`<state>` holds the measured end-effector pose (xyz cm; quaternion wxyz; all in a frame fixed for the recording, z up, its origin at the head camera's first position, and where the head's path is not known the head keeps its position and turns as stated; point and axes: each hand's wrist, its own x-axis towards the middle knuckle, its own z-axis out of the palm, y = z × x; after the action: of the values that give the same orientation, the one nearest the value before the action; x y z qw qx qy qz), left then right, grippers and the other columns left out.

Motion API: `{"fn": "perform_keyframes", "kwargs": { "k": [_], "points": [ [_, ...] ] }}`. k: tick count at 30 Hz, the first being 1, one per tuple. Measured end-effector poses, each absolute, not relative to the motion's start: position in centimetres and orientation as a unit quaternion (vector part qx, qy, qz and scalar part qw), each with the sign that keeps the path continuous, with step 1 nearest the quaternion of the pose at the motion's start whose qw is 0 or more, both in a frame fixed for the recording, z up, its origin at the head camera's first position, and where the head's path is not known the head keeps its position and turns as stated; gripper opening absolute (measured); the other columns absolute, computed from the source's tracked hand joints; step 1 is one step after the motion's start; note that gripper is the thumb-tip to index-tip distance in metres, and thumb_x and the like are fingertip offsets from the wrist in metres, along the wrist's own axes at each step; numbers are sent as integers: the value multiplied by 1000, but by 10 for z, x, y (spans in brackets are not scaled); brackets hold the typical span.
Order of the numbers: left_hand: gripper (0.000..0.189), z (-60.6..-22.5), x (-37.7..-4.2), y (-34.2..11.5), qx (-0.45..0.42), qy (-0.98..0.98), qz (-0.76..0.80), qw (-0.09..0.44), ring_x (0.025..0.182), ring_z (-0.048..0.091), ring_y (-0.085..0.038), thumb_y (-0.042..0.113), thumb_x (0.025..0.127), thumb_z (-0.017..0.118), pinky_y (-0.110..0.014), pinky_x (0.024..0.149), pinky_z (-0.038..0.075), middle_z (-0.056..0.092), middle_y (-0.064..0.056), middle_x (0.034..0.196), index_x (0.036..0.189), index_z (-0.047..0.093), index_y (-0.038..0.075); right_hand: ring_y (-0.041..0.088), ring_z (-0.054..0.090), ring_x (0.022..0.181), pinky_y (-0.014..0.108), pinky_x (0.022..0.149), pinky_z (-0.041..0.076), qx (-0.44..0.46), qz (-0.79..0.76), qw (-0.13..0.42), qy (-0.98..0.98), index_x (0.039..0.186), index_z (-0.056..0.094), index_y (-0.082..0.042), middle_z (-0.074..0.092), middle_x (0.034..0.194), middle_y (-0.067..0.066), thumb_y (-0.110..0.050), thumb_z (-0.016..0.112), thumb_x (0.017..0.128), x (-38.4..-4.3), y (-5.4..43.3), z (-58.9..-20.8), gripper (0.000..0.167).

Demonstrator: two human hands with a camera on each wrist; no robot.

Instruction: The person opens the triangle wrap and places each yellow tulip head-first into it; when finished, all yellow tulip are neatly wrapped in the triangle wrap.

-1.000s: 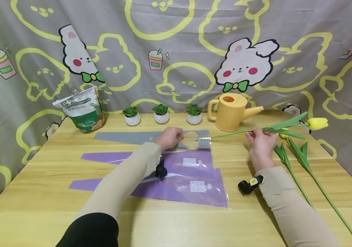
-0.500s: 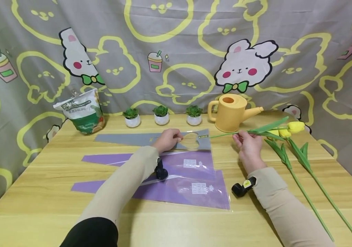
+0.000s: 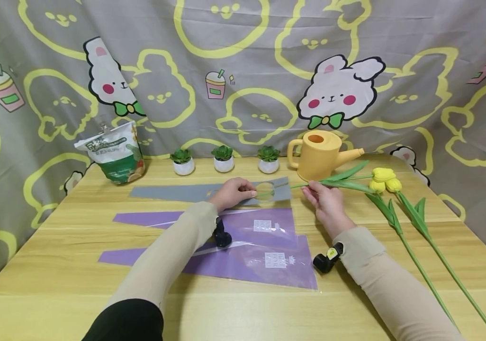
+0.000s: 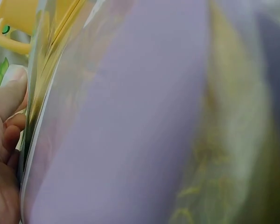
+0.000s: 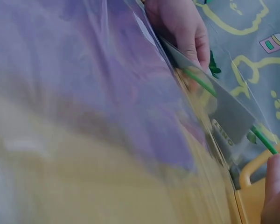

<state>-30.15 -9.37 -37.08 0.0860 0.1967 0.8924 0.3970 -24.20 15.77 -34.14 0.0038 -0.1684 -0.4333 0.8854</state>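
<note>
Head view: yellow tulip (image 3: 349, 185) in right fingers (image 3: 316, 187)

The pale wood-grain tabletop (image 3: 55, 293) carries, upper left, a white-and-green plastic bag (image 3: 119, 156); upper middle, three white-potted green succulents (image 3: 223, 164) and a yellow watering can (image 3: 319, 158); centre, a tapered grey plastic sleeve (image 3: 170, 191) and two purple ones (image 3: 243, 269); right, two yellow long-stemmed tulips (image 3: 415, 219).

My right hand (image 5: 275, 196) holds a green stem (image 5: 266, 139) at the lower right, beside a yellow handle (image 5: 251, 168). The stem slants up and left to a grey bag (image 5: 233, 116) and shows again through its clear window (image 5: 206, 100), near my left hand (image 5: 184, 29) at the top. A blurred purple bag (image 5: 126, 88) spreads across the left, and a patterned curtain (image 5: 228, 44) hangs behind.
</note>
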Motion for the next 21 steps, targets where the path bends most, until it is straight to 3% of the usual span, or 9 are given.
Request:
{"fn": "perform_keyframes", "kwargs": {
  "k": [7,11,16,21],
  "points": [
    [24,-369,-299,-94,202,886,408,84,94,54,-17,23,88,64,-31,83,45,61,-6,104,107,69,9,15,67,67,20,74,52,-147,888,-17,-435,96,46,1,61,67,7,7,50,88,-246,148,-342,11],
    [16,-370,-298,-93,184,883,424,81,89,54,-17,18,87,65,-29,78,45,61,-7,100,97,72,7,16,67,69,20,76,52,-137,887,-24,-440,98,45,2,61,68,7,8,49,89,-246,149,-344,12],
    [10,-371,-299,-92,169,881,435,83,83,53,-16,14,87,65,-26,72,43,61,-6,95,87,71,6,16,68,73,21,80,51,-130,887,-51,-441,91,52,4,63,72,9,8,46,90,-246,156,-349,7],
    [10,-372,-301,-92,176,882,432,74,81,53,-15,13,87,64,-26,71,43,62,-6,92,84,70,6,17,67,78,24,86,49,-108,881,-86,-452,80,59,3,64,76,11,10,44,90,-242,165,-352,20]
  ]
}}
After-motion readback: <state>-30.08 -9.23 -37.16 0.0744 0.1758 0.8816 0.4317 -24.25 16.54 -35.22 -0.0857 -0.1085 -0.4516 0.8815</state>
